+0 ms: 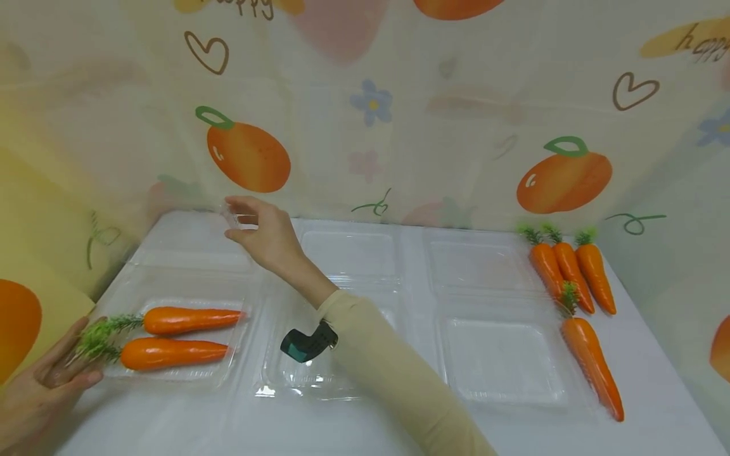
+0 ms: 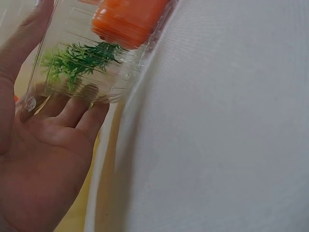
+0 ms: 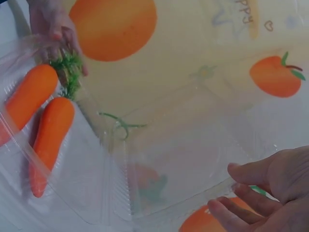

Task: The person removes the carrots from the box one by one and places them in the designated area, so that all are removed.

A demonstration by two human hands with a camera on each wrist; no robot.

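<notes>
Clear carrot box [image 1: 171, 379], left hand [image 1: 54, 387] gripping its left end, right hand [image 1: 265, 230] beyond, pinching its lid [image 1: 188, 244].

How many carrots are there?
6: two carrots in the left box, three carrots at the back right, one carrot just in front of those. None looks hidden.

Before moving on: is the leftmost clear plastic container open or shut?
Open: its transparent lid extends behind the base, the right hand at its edge; two orange carrots lie uncovered.
</notes>
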